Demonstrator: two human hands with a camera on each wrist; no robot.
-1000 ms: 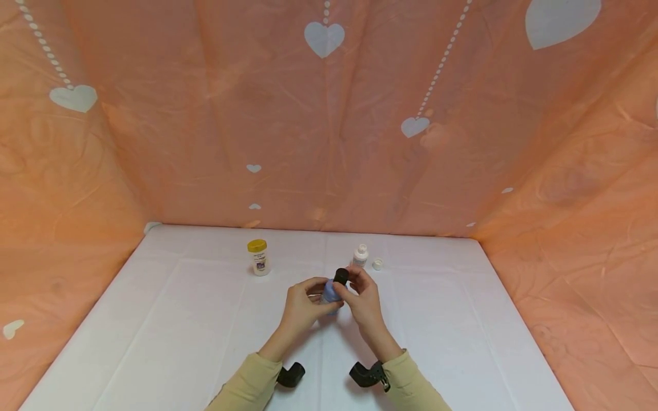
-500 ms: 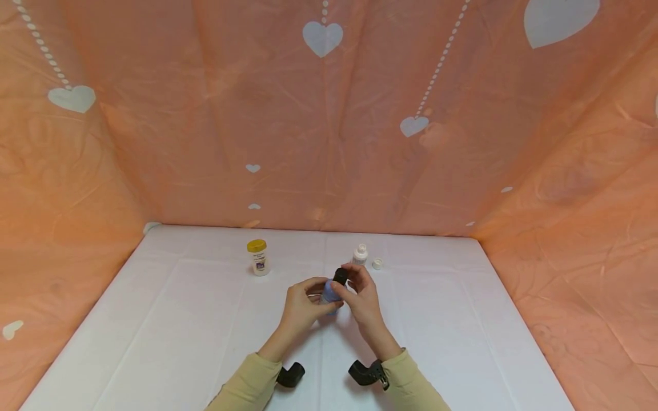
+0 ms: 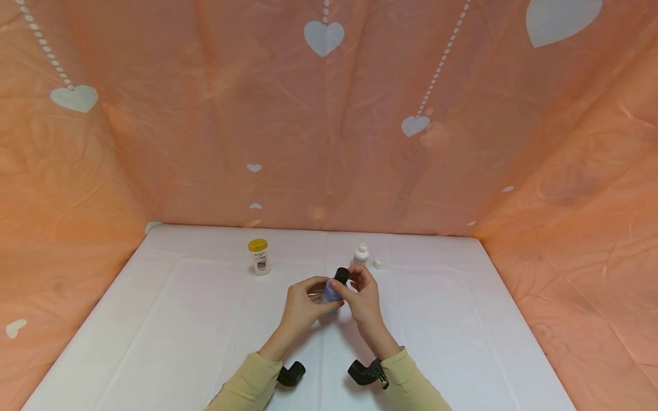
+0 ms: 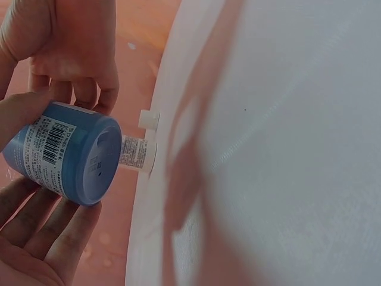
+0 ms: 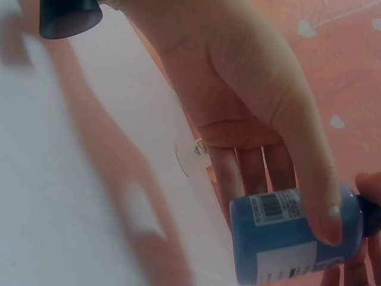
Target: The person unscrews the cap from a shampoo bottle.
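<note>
A blue bottle with a black cap is held up above the table, tilted, its base showing in the left wrist view. My left hand grips the bottle's body, thumb on one side and fingers on the other. The fingers and thumb of my right hand pinch around the black cap. Printed labels and a barcode show on the blue bottle in the right wrist view, where my left thumb lies across its side.
Behind the hands, a small white bottle stands uncapped, with a white cap beside it. Further left is a white jar with a yellow lid. Orange cloth walls with white hearts enclose the white table.
My right fingers shift slightly around the black cap. The left hand and the blue bottle stay in nearly the same place.
</note>
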